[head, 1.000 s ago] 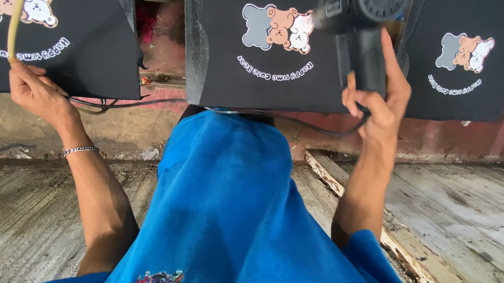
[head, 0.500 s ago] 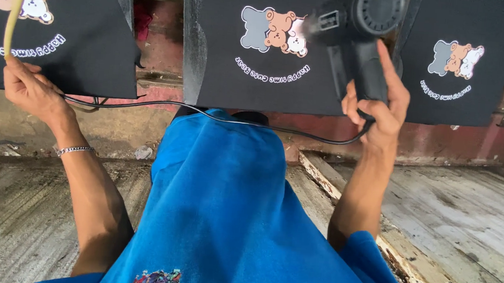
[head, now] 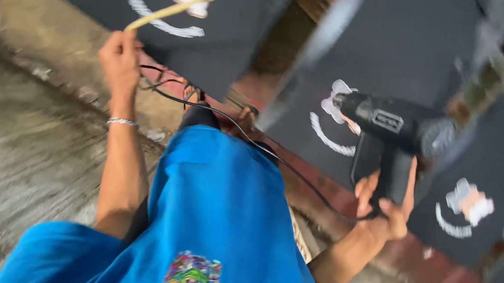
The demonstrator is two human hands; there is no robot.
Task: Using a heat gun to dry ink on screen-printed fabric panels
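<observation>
Your right hand is wrapped around the grip of the black heat gun, aimed at a dark printed board. Your left hand pinches a pale stick before another board. The black cord trails across your blue shirt.

L arm was raised, elbow bent, forearm near vertical, bracelet on the wrist. Left hand was up high, fingers curled shut in a fist-like grip. R arm reached fwd and up from lower right. Right hand was wrapped round a handle, thumb on the near side, wrist slightly cocked.
</observation>
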